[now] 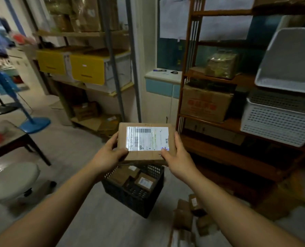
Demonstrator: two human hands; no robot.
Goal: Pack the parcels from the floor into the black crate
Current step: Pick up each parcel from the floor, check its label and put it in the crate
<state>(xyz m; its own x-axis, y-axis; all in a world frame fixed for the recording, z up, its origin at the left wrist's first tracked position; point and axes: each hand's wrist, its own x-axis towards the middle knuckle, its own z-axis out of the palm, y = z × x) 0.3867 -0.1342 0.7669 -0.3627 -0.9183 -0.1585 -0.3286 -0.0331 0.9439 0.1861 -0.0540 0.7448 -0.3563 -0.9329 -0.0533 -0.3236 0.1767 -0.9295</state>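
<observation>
Two hands (109, 155) (177, 158); one parcel (148, 139) held; one black crate (128, 198).

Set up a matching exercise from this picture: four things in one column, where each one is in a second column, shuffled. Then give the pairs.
Things
1. labelled parcel
2. black crate
3. loose parcels
4. white basket

Places
A. on the wooden shelf at right
B. gripped by the left hand and right hand
C. on the floor, right of the crate
D. on the floor under the held parcel, with parcels inside

Pairs: 1-B, 2-D, 3-C, 4-A
</observation>
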